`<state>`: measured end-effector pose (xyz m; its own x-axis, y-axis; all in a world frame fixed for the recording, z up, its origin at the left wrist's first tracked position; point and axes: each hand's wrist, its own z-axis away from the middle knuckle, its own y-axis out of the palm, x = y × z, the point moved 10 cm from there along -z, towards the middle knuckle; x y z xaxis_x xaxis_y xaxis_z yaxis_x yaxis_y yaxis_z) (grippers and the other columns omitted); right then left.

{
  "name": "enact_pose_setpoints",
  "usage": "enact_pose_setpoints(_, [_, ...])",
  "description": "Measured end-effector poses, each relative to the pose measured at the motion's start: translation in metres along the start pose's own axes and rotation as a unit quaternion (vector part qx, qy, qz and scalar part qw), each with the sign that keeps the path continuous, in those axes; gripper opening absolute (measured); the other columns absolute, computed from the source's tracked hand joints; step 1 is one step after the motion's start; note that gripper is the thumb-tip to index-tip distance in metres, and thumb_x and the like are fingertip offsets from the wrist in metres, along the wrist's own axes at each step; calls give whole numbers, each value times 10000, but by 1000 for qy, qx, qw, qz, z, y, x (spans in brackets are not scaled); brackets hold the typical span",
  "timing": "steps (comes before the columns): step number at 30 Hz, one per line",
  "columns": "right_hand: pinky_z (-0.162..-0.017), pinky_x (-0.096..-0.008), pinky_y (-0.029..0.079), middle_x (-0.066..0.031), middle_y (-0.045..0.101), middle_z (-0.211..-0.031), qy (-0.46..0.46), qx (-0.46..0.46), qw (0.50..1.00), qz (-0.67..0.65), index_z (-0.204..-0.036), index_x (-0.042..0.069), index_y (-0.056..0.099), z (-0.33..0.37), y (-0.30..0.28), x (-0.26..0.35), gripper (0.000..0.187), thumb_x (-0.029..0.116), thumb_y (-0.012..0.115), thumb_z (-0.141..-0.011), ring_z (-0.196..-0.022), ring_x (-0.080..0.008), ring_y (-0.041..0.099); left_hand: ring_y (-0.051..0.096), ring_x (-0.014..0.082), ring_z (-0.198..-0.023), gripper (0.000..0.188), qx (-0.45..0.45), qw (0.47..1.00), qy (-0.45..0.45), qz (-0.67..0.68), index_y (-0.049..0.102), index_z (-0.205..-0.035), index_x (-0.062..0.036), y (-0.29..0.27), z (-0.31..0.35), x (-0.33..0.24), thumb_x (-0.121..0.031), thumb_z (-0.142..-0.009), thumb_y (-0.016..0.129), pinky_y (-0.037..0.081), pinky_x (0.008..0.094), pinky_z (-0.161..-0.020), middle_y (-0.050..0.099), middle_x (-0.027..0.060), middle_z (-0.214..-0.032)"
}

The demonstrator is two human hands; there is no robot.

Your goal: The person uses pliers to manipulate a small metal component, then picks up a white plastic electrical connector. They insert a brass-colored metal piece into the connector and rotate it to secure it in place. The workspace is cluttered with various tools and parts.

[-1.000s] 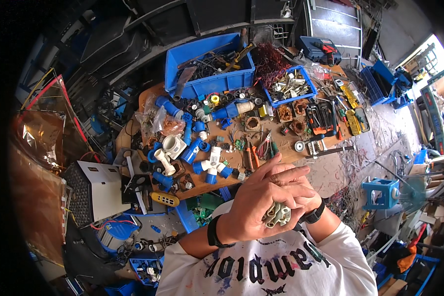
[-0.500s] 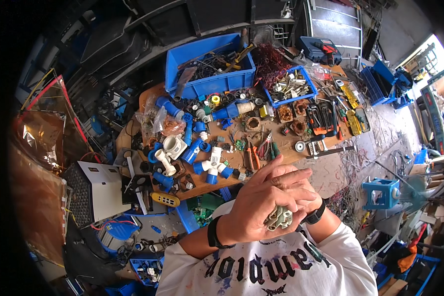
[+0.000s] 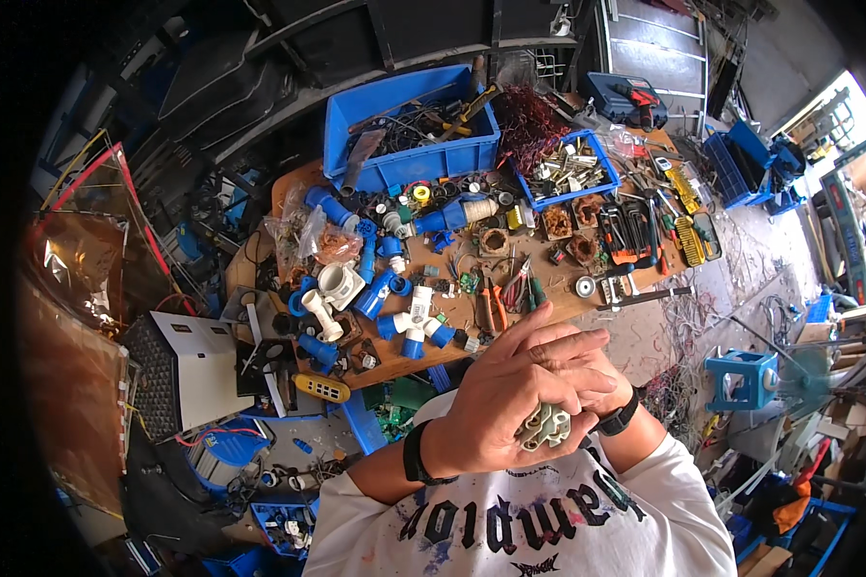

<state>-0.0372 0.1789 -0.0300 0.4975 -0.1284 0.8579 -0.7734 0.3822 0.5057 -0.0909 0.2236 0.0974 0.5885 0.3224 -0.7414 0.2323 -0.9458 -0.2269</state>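
Your left hand point(image 3: 505, 399) lies across the front of your right hand point(image 3: 601, 385), both raised close to your chest above the near edge of the wooden workbench point(image 3: 548, 308). Together they grip a small grey ribbed plastic part point(image 3: 544, 426), which peeks out under your left palm; your left fingers are curled over it, while your right hand is mostly hidden behind, so you cannot tell how its fingers sit. Each wrist wears a dark band. On the bench beyond lie blue and white pipe fittings point(image 3: 409, 327), orange-handled pliers point(image 3: 491, 308), a large blue bin point(image 3: 409, 130) of tools and a smaller blue tray point(image 3: 568, 168) of metal pieces.
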Motion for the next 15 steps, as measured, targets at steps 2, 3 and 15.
enact_pose_setpoints(2, [-903,-351,487,-98,641,-1103,-14,18,997,68,-1049,27,682,-1,4,11,295,63,740,-762,-1020,-249,611,567,351,-1193,367,1,1000,-2,0,446,-976,-147,0,0,0,-97,-786,756,317,548,-1073,690,33,-1118])
enact_pose_setpoints(3, [-899,-357,487,-96,643,-1096,-35,29,994,97,-1040,36,688,-1,6,15,290,69,736,-757,-1013,-258,610,567,350,-1194,367,3,1000,-3,1,447,-976,-147,1,-1,0,-97,-786,756,318,546,-1073,690,33,-1118])
enact_pose_setpoints(15, [-897,-377,481,-96,628,-1098,-122,67,981,134,-1030,69,709,-1,4,14,278,103,738,-755,-1071,-262,571,570,350,-1190,395,-1,1000,3,-2,436,-981,-148,0,-1,-1,-87,-771,764,333,556,-1060,693,31,-1104])
